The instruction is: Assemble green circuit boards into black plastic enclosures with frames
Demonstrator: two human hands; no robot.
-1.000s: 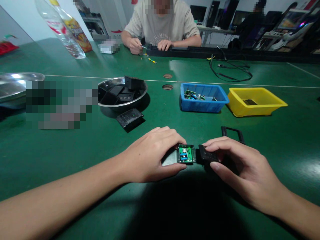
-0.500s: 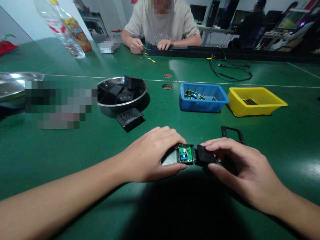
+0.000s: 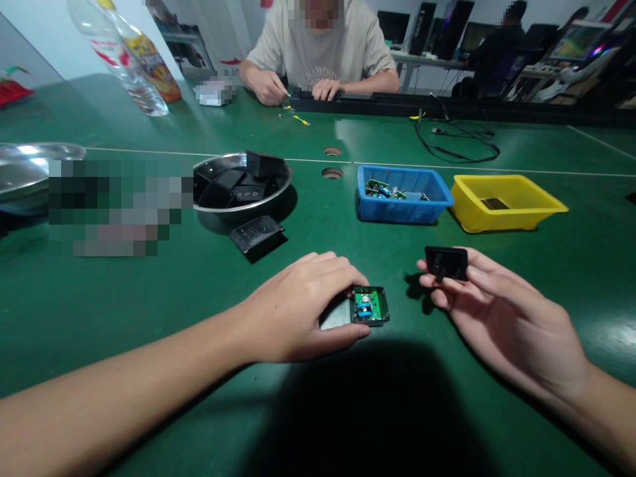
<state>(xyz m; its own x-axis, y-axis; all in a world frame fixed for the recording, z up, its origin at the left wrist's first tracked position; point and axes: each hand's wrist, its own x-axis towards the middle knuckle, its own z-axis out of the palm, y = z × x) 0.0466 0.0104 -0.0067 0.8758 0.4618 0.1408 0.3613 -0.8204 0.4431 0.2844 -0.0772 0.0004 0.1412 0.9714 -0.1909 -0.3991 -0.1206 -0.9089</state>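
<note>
My left hand (image 3: 303, 308) rests on the green table with thumb and fingers closed on the sides of a small open black plastic case (image 3: 385, 316). Inside the case sits a green circuit board (image 3: 376, 305) with blue and silvery components. To its right, my right hand (image 3: 517, 331) is raised, palm partly up. It pinches a black rectangular plastic cover (image 3: 446, 264), tilted so that its recessed, glossy face shows. A gap separates cover and case.
A steel bowl (image 3: 285, 189) of black cases stands left of centre, one black case (image 3: 257, 233) before it. A blue bin (image 3: 407, 211) holds circuit boards; a yellow bin (image 3: 517, 220) holds dark pieces. Beyond are a cable (image 3: 460, 156), bottles (image 3: 132, 73) and a person (image 3: 320, 59) at work.
My right hand has drawn the black cover away from the case, up and to the right, and turned it. The black frame beyond that hand no longer shows. My left hand stays put.
</note>
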